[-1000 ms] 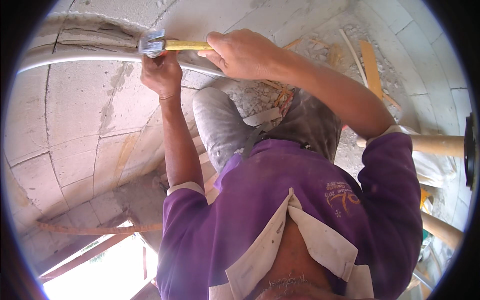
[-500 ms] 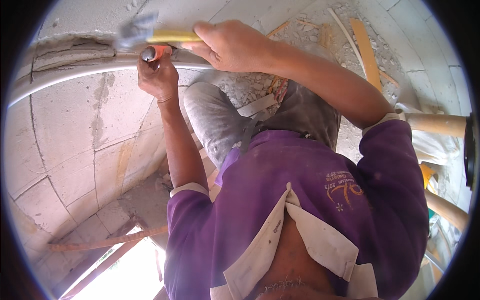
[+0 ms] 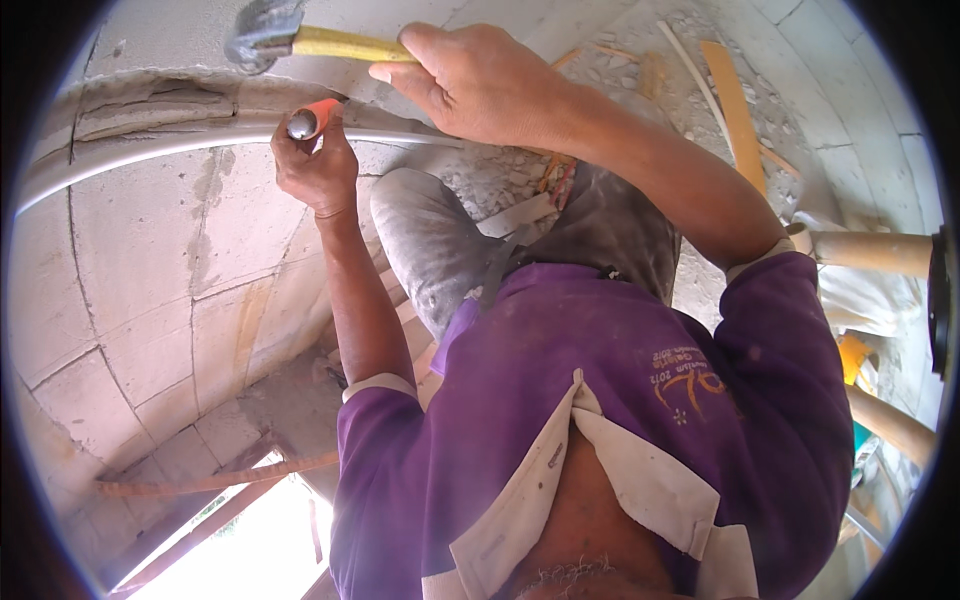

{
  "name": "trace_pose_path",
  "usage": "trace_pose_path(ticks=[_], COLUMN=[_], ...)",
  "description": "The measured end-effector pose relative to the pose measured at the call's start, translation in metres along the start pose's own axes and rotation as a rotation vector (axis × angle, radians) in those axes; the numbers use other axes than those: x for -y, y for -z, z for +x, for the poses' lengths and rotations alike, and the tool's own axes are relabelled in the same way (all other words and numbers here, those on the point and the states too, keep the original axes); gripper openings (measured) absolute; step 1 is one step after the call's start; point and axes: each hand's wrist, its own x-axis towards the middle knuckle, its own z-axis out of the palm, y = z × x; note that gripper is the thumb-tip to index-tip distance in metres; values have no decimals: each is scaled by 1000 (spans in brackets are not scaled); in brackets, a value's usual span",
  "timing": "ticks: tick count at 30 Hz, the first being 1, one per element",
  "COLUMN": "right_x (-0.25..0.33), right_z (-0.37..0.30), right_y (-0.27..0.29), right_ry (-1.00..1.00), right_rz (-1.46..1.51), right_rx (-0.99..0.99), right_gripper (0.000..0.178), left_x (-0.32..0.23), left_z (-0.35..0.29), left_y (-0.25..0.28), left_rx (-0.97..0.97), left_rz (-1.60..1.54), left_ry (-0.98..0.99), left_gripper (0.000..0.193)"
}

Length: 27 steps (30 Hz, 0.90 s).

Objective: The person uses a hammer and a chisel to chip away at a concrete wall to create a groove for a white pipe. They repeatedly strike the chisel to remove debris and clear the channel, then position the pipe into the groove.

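My right hand (image 3: 490, 85) is closed round the yellow handle of a hammer (image 3: 345, 43). The hammer's dark metal head is raised to the upper left, apart from the tool below it. My left hand (image 3: 318, 178) grips a chisel (image 3: 320, 113) with an orange-red handle and a round metal striking end. The chisel's tip is hidden from view. It is held close to a rough, chipped groove (image 3: 155, 108) cut along the block wall (image 3: 130, 240). A white pipe (image 3: 200, 143) runs along the wall beside the groove, passing behind my left hand.
Broken rubble (image 3: 505, 175) covers the floor beyond my knees. A flat wooden plank (image 3: 735, 110) and a thin pale strip (image 3: 695, 80) lie at the far right. Round wooden poles (image 3: 870, 250) stand close to my right arm. A bright opening (image 3: 250, 545) is at the lower left.
The hammer head has moved upward, away from the chisel's end, as my right hand lifted slightly. My left hand and the chisel have shifted only a little.
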Motion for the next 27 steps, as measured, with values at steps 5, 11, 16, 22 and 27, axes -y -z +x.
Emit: trace_pose_path(ticks=[5,11,16,22,27], right_x=[-2,-4,-5,-14,-29], right_z=[-17,-16,-5,-7,-6], right_y=[-22,-26,-17,-20,-26], right_ry=[133,70,-28,-93,29], right_rz=[-5,-36,-38,-46,-126], right_rx=[-64,97,247,289,231], right_gripper=[35,28,30,32,34], left_x=[-2,0,2,5,5], left_z=[3,1,-3,-3,-16], left_y=[1,-3,-4,-11,-26], left_rx=[12,29,83,67,96], left_rz=[-84,-46,95,25,123], left_ry=[8,19,11,70,19], left_gripper=[40,41,47,43,44])
